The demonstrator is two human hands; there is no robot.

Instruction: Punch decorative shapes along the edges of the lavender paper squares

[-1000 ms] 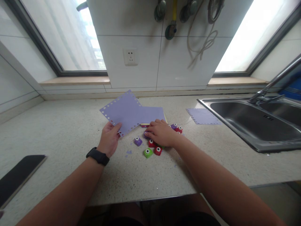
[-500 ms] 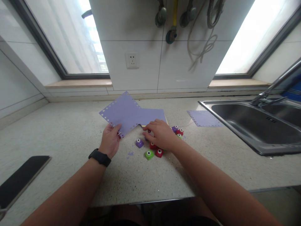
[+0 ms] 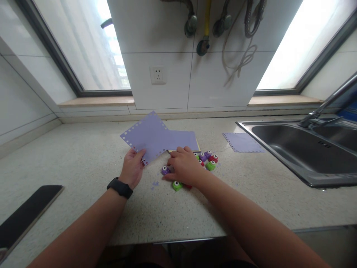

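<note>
Between the thumb and fingers of my left hand is a purple sheet of paper, tilted, with small shapes punched along its edges. My right hand is over a group of small craft punches, its thumb and forefinger apart on either side of a purple craft punch, which still rests on the counter. A green craft punch sits just below that hand. A red one beside it is mostly hidden under the palm. Several more lie to the right, among them another green craft punch and a red craft punch.
Behind the hands lies a stack of purple paper. Another punched purple sheet is near the steel sink. Paper scraps dot the counter. A dark flat object rests at left.
My right hand has shifted left and toward me, from above the middle punches to around the purple punch. More punches on the right now show. My left hand keeps its hold on the sheet.
</note>
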